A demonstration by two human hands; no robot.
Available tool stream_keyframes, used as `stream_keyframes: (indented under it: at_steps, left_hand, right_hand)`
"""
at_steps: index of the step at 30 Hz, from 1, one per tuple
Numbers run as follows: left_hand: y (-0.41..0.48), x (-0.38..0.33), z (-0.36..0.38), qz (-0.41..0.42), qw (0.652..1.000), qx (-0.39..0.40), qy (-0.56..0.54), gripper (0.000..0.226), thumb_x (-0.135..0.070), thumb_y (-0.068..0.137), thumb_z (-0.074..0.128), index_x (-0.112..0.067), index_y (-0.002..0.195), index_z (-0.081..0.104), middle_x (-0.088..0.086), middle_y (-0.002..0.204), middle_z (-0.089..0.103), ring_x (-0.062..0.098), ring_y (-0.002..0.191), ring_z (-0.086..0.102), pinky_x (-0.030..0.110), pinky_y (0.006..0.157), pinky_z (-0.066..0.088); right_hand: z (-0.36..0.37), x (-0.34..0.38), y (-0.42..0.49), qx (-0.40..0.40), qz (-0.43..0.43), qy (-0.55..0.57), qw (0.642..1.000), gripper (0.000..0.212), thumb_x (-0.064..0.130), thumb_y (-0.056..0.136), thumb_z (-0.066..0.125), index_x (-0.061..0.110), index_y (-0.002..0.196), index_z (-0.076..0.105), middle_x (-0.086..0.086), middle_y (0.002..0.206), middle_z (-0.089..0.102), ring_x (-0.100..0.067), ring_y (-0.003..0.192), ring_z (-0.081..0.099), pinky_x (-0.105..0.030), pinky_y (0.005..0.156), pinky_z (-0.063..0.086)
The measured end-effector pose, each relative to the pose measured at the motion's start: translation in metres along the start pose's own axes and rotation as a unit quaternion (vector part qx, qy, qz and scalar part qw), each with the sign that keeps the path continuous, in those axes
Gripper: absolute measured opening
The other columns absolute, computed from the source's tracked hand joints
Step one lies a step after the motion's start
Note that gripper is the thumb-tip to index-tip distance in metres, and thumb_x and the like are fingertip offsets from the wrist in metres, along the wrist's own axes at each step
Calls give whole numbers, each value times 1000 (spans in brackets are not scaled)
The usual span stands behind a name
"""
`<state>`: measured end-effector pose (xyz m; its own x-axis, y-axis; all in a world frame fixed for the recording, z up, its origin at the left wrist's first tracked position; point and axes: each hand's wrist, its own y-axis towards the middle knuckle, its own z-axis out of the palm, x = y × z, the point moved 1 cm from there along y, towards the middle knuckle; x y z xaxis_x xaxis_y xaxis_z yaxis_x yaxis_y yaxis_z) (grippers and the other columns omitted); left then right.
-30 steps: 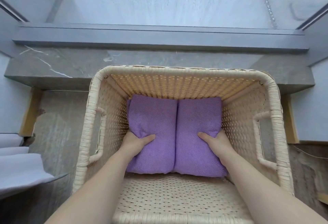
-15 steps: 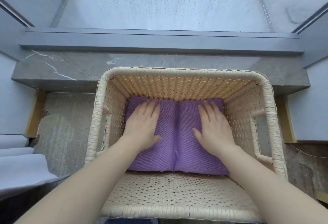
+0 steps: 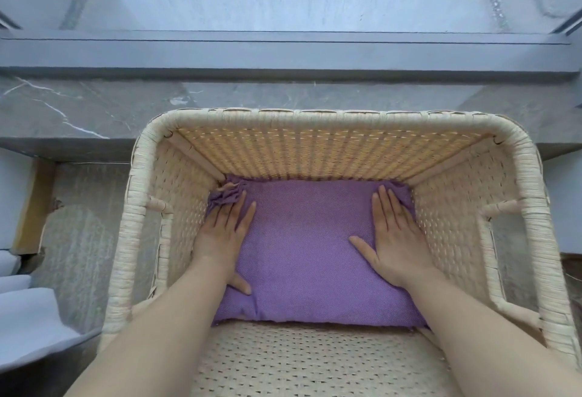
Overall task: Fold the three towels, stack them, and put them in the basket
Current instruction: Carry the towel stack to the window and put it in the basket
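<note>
Purple folded towels (image 3: 310, 258) lie flat on the bottom of a pale wicker basket (image 3: 315, 116), against its far wall. Only the top purple surface shows; how many layers lie under it is hidden. My left hand (image 3: 225, 239) presses flat on the towels' left side, fingers straight and pointing away from me. My right hand (image 3: 393, 239) presses flat on the right side, thumb spread inward. The far left corner of the cloth (image 3: 226, 196) is bunched up by my left fingertips.
The basket stands on a grey floor in front of a dark marble sill (image 3: 94, 107) and a wet window. Handle openings (image 3: 500, 258) sit in both side walls. White fabric (image 3: 28, 327) lies at the lower left.
My hands let go of the towels' near edge, laid flat on top and slid outward to the sides. The centre crease in the towels has flattened out. The camera has come closer.
</note>
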<state>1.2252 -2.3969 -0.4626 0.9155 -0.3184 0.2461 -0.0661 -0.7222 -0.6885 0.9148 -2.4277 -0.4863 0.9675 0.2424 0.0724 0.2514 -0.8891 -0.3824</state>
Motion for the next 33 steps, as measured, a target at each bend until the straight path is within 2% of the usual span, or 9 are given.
stream_keyframes:
  at_steps: [4, 6, 9, 11, 15, 19, 25, 29, 33]
  left_hand:
    - [2, -2, 1, -3, 1000, -10, -8, 157, -91, 44, 58, -9, 135, -40, 19, 153, -29, 33, 147, -2, 41, 118, 0]
    - [-2, -3, -3, -1, 1000, -17, -20, 156, -90, 45, 59, -8, 138, -37, 19, 154, -27, 33, 147, -3, 43, 118, -2]
    - [-6, -5, -12, 6, 998, -47, -44, 152, -89, 48, 58, -6, 144, -28, 16, 156, -24, 31, 147, -11, 43, 117, -10]
    - [-9, -1, -20, -15, 997, -58, -38, 153, -89, 49, 57, -3, 143, -26, 18, 155, -25, 31, 145, -18, 44, 116, -17]
    - [-9, 8, -24, -57, 997, -16, 45, 159, -93, 46, 53, 5, 140, -30, 24, 151, -31, 36, 142, -24, 50, 108, -24]
    - [-2, 5, -26, -58, 993, 36, 101, 158, -94, 47, 52, 5, 139, -30, 23, 151, -32, 36, 142, -25, 50, 109, -22]
    - [3, 3, -28, -48, 989, 65, 126, 156, -91, 50, 56, 3, 142, -28, 21, 152, -30, 35, 143, -24, 50, 114, -17]
    - [-7, 4, -33, -29, 993, 63, 95, 154, -91, 50, 54, 2, 143, -27, 22, 153, -27, 35, 143, -23, 49, 116, -15]
    - [-21, 9, -41, -10, 990, 86, 108, 157, -89, 47, 60, -4, 142, -32, 28, 150, -30, 40, 142, -24, 51, 116, -13]
  right_hand:
    - [2, 1, 3, 6, -4, 1, 1000, 94, 75, 83, 3, 8, 149, -9, -11, 160, -6, -21, 148, 0, -33, 118, 4]
    - [-3, 3, 0, 1, -1, 6, 1000, 93, 73, 84, 1, 7, 150, -4, -10, 160, -3, -20, 148, 0, -33, 119, 2]
    - [-13, 10, -7, -27, 13, -4, 1000, 88, 68, 89, 4, 5, 150, 5, -12, 160, 3, -21, 148, 1, -35, 119, 0]
    - [-17, 10, -10, -36, 33, -8, 999, 89, 68, 88, 1, 3, 150, 2, -14, 159, 0, -22, 148, -3, -36, 119, -4]
    - [-17, 2, -8, -15, 64, -20, 998, 95, 74, 79, -11, 5, 144, -14, -15, 158, -9, -24, 147, -13, -37, 119, -6]
    - [-13, -2, -1, 6, 66, -67, 996, 101, 75, 73, -23, 4, 143, -15, -16, 159, -8, -27, 147, -9, -38, 119, -7]
    - [-18, -5, 4, 44, 50, -72, 995, 112, 77, 66, -27, 4, 149, -7, -16, 159, -5, -26, 148, -6, -36, 117, -9]
    - [-31, -2, -1, 83, 31, -16, 996, 120, 90, 64, -9, 5, 149, -12, -14, 158, -16, -25, 147, -14, -35, 116, -13]
    - [-48, -4, -13, 158, -55, -61, 984, 141, 100, 49, 25, 9, 146, -24, -13, 153, -30, -28, 143, -24, -40, 117, -14]
